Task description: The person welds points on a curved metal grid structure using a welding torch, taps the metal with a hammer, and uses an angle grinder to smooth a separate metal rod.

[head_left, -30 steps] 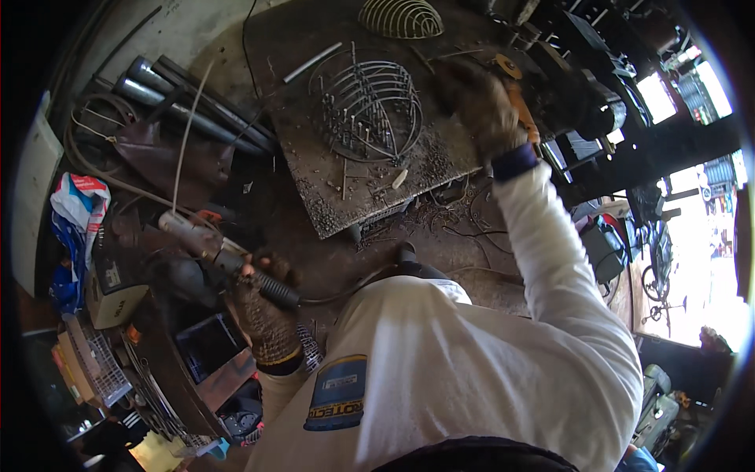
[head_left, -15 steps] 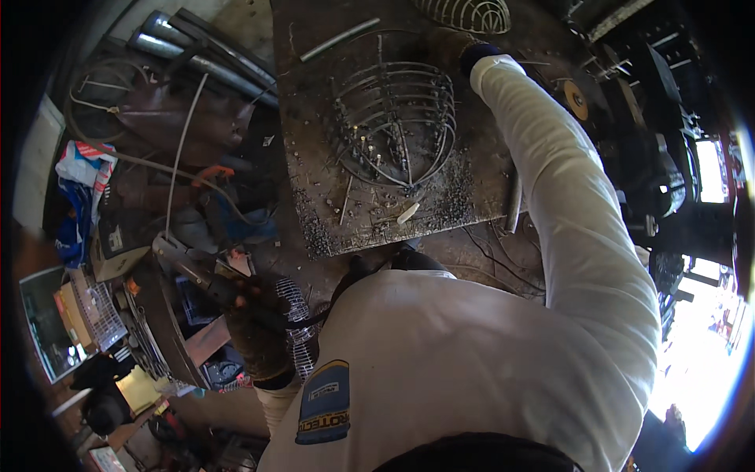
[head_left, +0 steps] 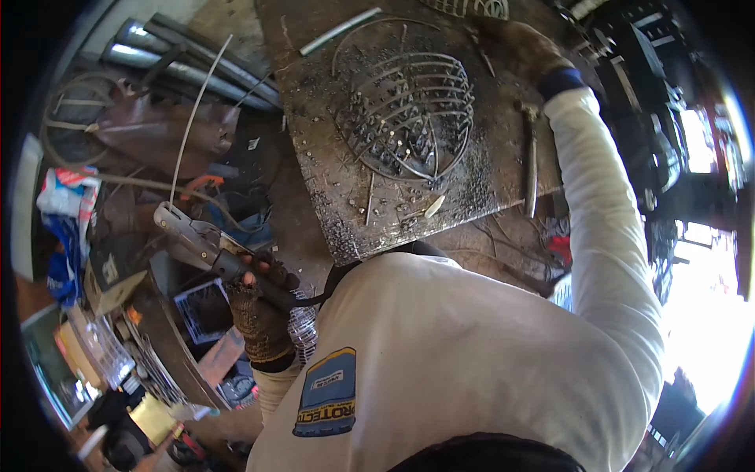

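My left hand (head_left: 263, 318), in a brown work glove, is closed around the handle of a welding electrode holder (head_left: 197, 240). A long thin welding rod (head_left: 189, 130) stands up from its jaw, left of the worktable. At the table's far right is my gloved right hand (head_left: 523, 49), its fingers dark and blurred. Close by those fingers lies a slim dark tool (head_left: 484, 57); whether they touch it cannot be made out. A rounded cage of curved metal bars (head_left: 417, 118) rests mid-table. Part of a similar pale grille (head_left: 472, 8) shows at the far edge.
The metal worktable (head_left: 314, 169) carries scattered bits, a steel tube (head_left: 340, 31), a hammer (head_left: 531, 161) and a pale stub (head_left: 434, 206). Large pipes (head_left: 181, 67) lie left. Below them a cluttered bin (head_left: 177, 315) stands near my left arm. A cable runs from the holder.
My right hand has moved right over the table, uncovering the slim dark tool. The hammer shows more fully. The view has shifted; my left hand still grips the electrode holder.
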